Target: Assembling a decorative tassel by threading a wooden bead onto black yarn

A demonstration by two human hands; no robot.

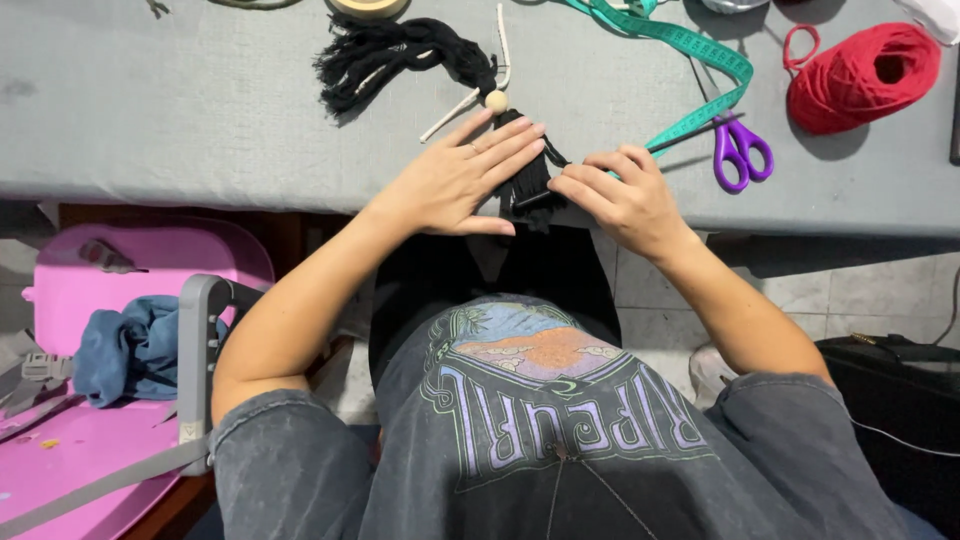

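Presently, left hand [455, 185] lies flat and open, pinning the black yarn doll [525, 170] to the table [200, 100]; right hand [620, 195], fingers curled, pinches its fringe, likely to straighten it.

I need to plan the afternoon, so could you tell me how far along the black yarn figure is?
Done: the wooden bead sits between two black yarn bundles. In hand: the left hand lies flat on the lower tassel and the right hand pinches its edge. Left: the scissors lie unused; tassel ends look untrimmed.
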